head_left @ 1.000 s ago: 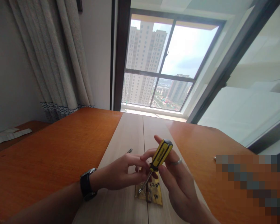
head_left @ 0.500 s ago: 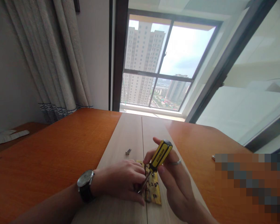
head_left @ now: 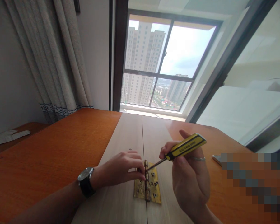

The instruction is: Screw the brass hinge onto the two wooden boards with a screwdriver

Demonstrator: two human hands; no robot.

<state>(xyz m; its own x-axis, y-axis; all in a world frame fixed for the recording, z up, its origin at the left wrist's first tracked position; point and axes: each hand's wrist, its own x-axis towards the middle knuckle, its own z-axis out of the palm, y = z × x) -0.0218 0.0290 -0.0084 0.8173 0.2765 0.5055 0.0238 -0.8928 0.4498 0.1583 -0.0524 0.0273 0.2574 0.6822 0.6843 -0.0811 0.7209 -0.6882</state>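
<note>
1. While the left hand (head_left: 121, 168), with a wristwatch (head_left: 85, 184) at its wrist, bends its fingers down onto the upper left corner of the brass hinge (head_left: 154, 189), its fingertips sit just beside the tool's tip. A slip of the blade could, I judge, jab them. Whatever lies under those fingers is hidden, so I cannot tell whether this hand pinches something or only presses.
2. At lower centre of the frame, the hinge lies flat across the seam between two pale boards (head_left: 128, 137) on the orange bench (head_left: 49, 155). Should the pressing fingers ease off, it would probably slide or twist on the smooth wood.
3. Right of centre, the screwdriver (head_left: 185, 145) slants low, with its tip at the top end of the hinge's knuckle and its handle rising to the right. At so flat an angle the tip may skid off and score the boards.
4. At lower right, the right hand (head_left: 191, 180), with a ring (head_left: 198, 159) on one finger, is clenched round the yellow-and-black handle.
5. The hinge lies between the hands. It touches the left fingertips and sits below and left of the right hand, which reaches it only through the shaft.
</note>
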